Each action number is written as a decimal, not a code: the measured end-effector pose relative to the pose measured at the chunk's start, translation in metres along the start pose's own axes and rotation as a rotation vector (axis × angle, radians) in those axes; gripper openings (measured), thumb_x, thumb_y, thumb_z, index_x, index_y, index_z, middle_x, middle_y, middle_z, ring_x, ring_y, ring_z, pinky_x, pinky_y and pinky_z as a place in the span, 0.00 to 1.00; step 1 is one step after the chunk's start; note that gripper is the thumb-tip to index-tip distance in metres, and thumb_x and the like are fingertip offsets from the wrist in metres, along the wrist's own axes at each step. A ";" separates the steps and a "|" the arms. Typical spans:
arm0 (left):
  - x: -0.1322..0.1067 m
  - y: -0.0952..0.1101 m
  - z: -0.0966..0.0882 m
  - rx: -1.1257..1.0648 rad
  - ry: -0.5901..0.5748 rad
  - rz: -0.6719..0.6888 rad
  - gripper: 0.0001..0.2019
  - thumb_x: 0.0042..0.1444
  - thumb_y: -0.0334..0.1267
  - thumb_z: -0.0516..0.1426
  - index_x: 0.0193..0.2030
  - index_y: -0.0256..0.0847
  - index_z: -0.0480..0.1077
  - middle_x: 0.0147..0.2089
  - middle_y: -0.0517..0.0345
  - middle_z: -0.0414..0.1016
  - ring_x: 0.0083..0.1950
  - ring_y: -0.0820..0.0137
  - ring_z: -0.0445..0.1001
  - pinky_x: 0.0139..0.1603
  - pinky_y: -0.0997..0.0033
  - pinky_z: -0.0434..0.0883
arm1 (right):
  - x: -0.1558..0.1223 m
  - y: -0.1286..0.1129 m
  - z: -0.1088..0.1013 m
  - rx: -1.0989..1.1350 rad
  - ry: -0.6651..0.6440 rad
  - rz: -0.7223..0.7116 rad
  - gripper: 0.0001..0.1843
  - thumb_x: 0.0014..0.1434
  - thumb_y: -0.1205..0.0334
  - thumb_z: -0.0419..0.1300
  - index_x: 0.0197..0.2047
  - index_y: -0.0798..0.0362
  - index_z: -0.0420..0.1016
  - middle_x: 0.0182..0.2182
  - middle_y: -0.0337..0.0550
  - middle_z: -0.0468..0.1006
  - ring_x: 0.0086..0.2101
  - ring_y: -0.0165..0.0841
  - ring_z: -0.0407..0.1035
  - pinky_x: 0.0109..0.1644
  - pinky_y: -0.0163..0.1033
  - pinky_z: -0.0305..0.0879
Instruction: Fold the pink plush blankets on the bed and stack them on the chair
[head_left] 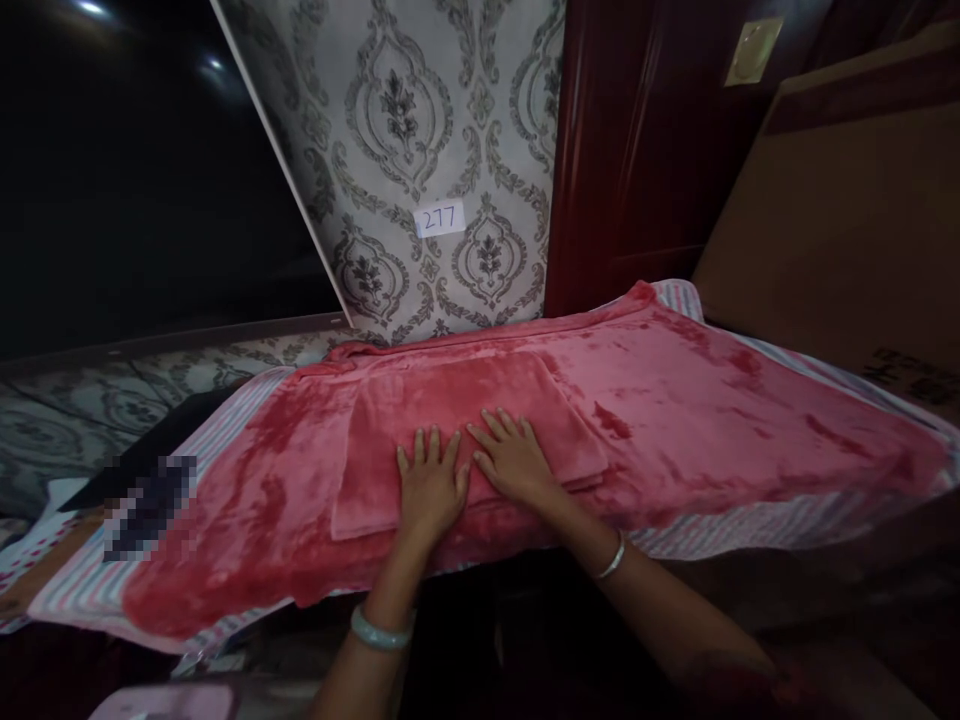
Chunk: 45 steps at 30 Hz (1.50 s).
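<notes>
A folded pink plush cloth [465, 400] lies flat on a larger pink plush blanket [675, 400]. My left hand [430, 482] rests on the folded cloth with its fingers spread, palm down. Close beside it, my right hand [517, 458] lies flat on the same cloth, fingers apart. Neither hand grasps anything. Under the blanket, a striped sheet [750, 525] shows along the edges. A pale green bangle [381, 630] is on my left wrist, and a silver bracelet [615, 555] is on my right.
A large black screen [150, 180] stands at the back left. Patterned wallpaper [405, 60] carries a paper label [439, 217] marked 277. To the right are a dark red door [637, 150] and a big cardboard box [847, 220]. A pinkish object [165, 702] sits at the lower left.
</notes>
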<state>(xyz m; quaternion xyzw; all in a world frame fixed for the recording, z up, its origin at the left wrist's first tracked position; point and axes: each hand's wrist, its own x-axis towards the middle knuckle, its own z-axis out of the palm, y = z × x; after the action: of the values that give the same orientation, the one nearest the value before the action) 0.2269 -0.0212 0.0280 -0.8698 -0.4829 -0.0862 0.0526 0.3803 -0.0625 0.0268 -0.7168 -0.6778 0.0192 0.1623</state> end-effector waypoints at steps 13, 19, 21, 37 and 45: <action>-0.003 0.000 0.005 0.039 0.011 0.005 0.27 0.68 0.49 0.44 0.72 0.49 0.59 0.74 0.43 0.55 0.75 0.45 0.51 0.70 0.33 0.50 | 0.000 0.000 0.007 -0.017 0.019 -0.013 0.28 0.70 0.54 0.47 0.70 0.45 0.62 0.71 0.46 0.56 0.70 0.46 0.47 0.70 0.58 0.40; -0.002 -0.001 0.002 0.014 0.017 -0.006 0.27 0.68 0.49 0.45 0.72 0.49 0.58 0.75 0.43 0.53 0.76 0.46 0.49 0.71 0.34 0.49 | -0.001 0.000 0.005 -0.028 0.016 -0.004 0.28 0.70 0.53 0.46 0.71 0.44 0.60 0.72 0.45 0.54 0.70 0.46 0.45 0.71 0.57 0.40; -0.002 -0.001 0.001 0.002 0.016 -0.008 0.28 0.68 0.49 0.45 0.72 0.49 0.58 0.75 0.43 0.52 0.76 0.46 0.48 0.71 0.34 0.48 | -0.001 -0.002 0.004 -0.022 0.008 -0.003 0.28 0.70 0.53 0.46 0.71 0.44 0.60 0.72 0.45 0.53 0.70 0.46 0.45 0.71 0.58 0.40; -0.018 -0.001 -0.003 -0.170 0.249 0.227 0.21 0.68 0.41 0.47 0.62 0.44 0.71 0.65 0.49 0.71 0.70 0.59 0.64 0.71 0.47 0.57 | -0.009 0.032 -0.022 0.292 0.162 -0.187 0.22 0.65 0.65 0.52 0.59 0.53 0.76 0.57 0.49 0.76 0.58 0.39 0.70 0.63 0.45 0.63; -0.028 -0.002 -0.009 -0.081 0.237 0.180 0.26 0.65 0.47 0.52 0.68 0.44 0.64 0.71 0.44 0.62 0.73 0.51 0.58 0.70 0.33 0.52 | 0.056 0.019 -0.036 0.234 -0.015 -0.185 0.29 0.66 0.57 0.55 0.70 0.51 0.63 0.67 0.51 0.63 0.67 0.44 0.55 0.70 0.53 0.52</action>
<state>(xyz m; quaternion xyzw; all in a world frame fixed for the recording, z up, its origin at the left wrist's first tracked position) 0.2097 -0.0450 0.0317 -0.8948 -0.3894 -0.2024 0.0818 0.4124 -0.0157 0.0666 -0.6273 -0.7353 0.0887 0.2407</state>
